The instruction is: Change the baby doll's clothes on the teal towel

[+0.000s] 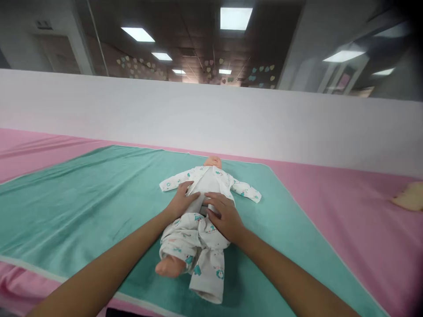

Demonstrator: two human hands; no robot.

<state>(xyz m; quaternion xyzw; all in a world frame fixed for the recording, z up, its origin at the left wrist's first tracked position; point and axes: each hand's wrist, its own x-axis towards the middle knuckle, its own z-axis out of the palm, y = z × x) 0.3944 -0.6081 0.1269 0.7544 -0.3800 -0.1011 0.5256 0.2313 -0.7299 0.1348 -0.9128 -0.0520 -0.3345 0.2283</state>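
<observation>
A baby doll (213,161) lies on its back on a teal blanket (132,189), head toward the wall. It wears a white printed jacket (243,188), open over a white undershirt (208,180), and matching printed trousers (211,235). One bare foot (171,265) sticks out of the left trouser leg; the other leg's cuff hides any foot. My left hand (181,198) rests against the doll's side at the waist, thumb spread inward on the undershirt. Across the lower belly, near the undershirt's hem, lies my right hand (226,215), its fingers lightly bent and thumb apart.
The teal blanket lies over a pink cover (330,193). A low white wall (198,114) runs along the back, with dark glass (198,44) above it reflecting ceiling lights. A pale yellow item (410,197) lies at the far right. Something black (120,313) shows at the bottom edge.
</observation>
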